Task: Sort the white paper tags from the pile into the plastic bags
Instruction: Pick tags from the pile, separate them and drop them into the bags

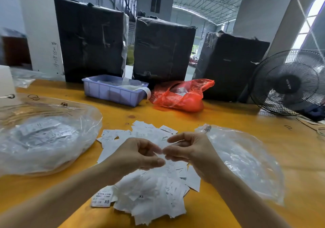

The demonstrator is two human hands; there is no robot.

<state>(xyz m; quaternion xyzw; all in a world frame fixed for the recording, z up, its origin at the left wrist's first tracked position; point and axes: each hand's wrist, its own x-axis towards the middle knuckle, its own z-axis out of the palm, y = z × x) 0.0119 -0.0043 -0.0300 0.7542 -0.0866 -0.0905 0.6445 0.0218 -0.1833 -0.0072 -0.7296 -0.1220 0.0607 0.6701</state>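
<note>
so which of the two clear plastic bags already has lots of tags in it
The big clear plastic bag on the left: it bulges with a heap of white paper tags showing through the film. The clear plastic bag on the right lies nearly flat, with little visible inside.

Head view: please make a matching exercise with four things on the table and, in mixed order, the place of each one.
Things:
1. purple tray
2. red bag
3. fan
4. pile of tags

Places:
A. far right edge of the table
B. under the two hands, between two clear plastic bags
C. at the back, left of the red bag
D. at the back, in front of the black boxes, right of the tray

Pairs: 1-C, 2-D, 3-A, 4-B
</note>
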